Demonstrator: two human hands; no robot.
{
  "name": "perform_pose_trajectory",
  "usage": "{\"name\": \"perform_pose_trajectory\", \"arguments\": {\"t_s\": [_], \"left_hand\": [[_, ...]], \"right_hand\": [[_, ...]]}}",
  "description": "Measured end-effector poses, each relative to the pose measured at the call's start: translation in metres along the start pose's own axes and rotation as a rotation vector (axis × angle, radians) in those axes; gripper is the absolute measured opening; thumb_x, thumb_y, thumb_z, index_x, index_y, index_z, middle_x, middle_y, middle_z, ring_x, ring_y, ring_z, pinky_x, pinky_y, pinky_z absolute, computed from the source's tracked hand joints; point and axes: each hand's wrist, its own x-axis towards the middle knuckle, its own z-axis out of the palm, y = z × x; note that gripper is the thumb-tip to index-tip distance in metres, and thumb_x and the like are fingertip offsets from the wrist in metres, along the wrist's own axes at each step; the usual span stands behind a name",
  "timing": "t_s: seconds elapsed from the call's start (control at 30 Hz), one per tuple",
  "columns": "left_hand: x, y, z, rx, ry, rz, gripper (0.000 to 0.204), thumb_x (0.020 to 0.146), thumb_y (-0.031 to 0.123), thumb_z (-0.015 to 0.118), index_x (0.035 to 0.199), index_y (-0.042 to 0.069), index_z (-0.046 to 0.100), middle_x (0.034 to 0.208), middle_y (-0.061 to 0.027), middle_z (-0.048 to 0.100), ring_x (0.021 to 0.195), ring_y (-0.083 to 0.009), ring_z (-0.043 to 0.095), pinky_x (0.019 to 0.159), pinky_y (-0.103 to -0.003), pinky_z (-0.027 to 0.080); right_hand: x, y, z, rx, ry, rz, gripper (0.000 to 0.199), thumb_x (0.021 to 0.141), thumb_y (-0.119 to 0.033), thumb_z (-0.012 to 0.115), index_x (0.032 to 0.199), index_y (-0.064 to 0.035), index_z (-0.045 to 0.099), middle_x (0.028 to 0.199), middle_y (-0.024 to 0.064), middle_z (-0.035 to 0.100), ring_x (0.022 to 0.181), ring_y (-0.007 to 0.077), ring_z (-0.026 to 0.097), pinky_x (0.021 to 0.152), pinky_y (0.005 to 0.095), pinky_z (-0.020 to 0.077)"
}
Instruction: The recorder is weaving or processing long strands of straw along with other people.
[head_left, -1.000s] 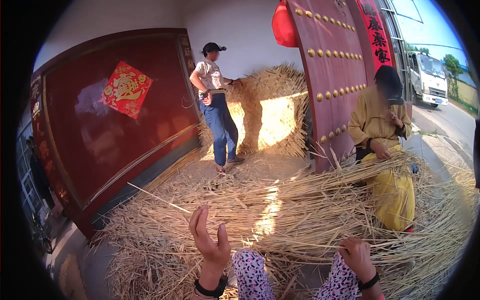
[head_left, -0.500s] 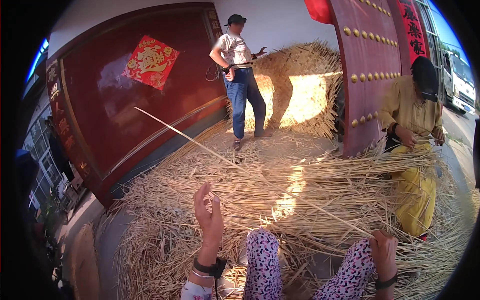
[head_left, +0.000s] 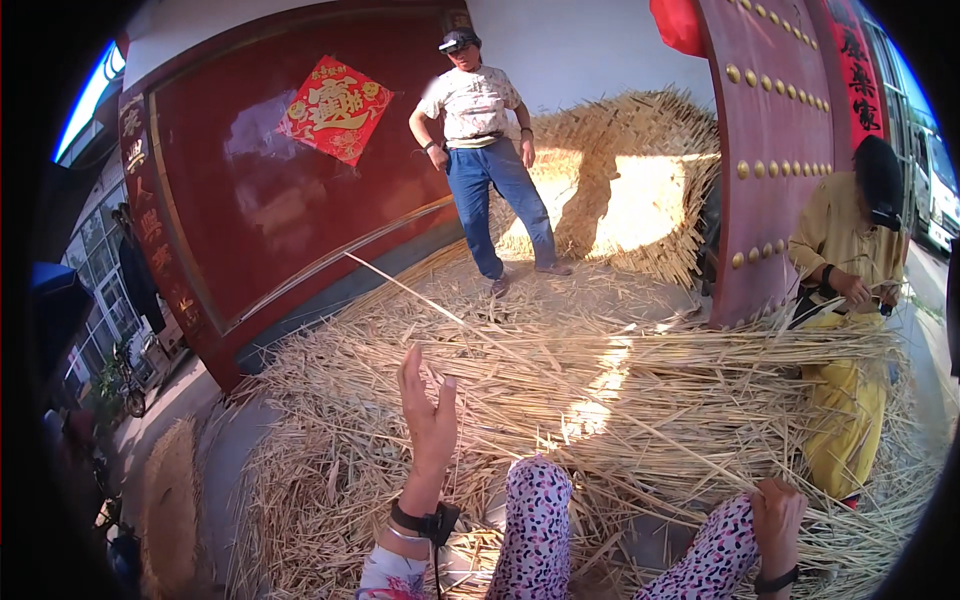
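My right hand (head_left: 777,520) is a closed fist above my patterned right knee. It grips the near end of a long, thin reed stalk (head_left: 412,291), which slants away to the upper left over the heap, its far tip in front of the dark red panel. My left hand (head_left: 430,420) is raised over the reeds with fingers up and thumb apart, holding nothing. Beneath both hands spreads a thick heap of dry yellow reed stalks (head_left: 480,385), most lying crosswise.
A person (head_left: 480,110) stands beyond the heap, beside a large woven reed mat (head_left: 640,130). At right, a person in yellow trousers (head_left: 845,420) handles thin stalks beside a studded red door (head_left: 775,200). A dark red panel (head_left: 230,210) stands at left.
The stalk's far tip has swung down from high on the panel toward its base. The standing person's outstretched arm has dropped. My view has shifted slightly left and up.
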Motion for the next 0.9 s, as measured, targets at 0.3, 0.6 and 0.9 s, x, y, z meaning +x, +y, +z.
{"name": "perform_pose_trajectory", "arguments": {"t_s": [0.3,0.6,0.9], "left_hand": [[0.000,0.002,-0.003,0.001,0.000,-0.031,0.051,0.089,0.011,0.056,0.136,0.002,0.038,0.135,-0.0144,0.041,0.126,-0.0262,0.041,0.099,-0.040,0.037],[-0.047,-0.001,0.034,-0.304,-0.806,-0.147,0.033,0.092,0.020,0.057,0.117,-0.002,0.054,0.106,-0.0153,0.065,0.097,-0.0226,0.063,0.082,-0.033,0.050],[-0.055,-0.011,0.019,-0.328,-0.894,-0.233,0.035,0.094,0.020,0.054,0.122,-0.001,0.051,0.107,-0.0109,0.063,0.100,-0.0152,0.059,0.083,-0.028,0.049]], "right_hand": [[0.006,0.003,-0.005,0.028,0.008,0.037,0.006,0.075,-0.004,0.056,0.070,-0.0014,0.053,0.067,0.0129,0.050,0.064,0.0325,0.049,0.062,0.0403,0.0333],[-0.009,0.022,0.004,-0.111,-0.034,0.054,0.019,0.073,-0.017,0.066,0.071,-0.0028,0.054,0.066,0.0122,0.051,0.063,0.0341,0.049,0.060,0.0426,0.0319],[-0.010,0.015,-0.020,0.123,0.139,-0.068,0.017,0.074,-0.013,0.062,0.068,0.0001,0.052,0.065,0.0154,0.048,0.062,0.0354,0.048,0.058,0.0442,0.0341]]}}
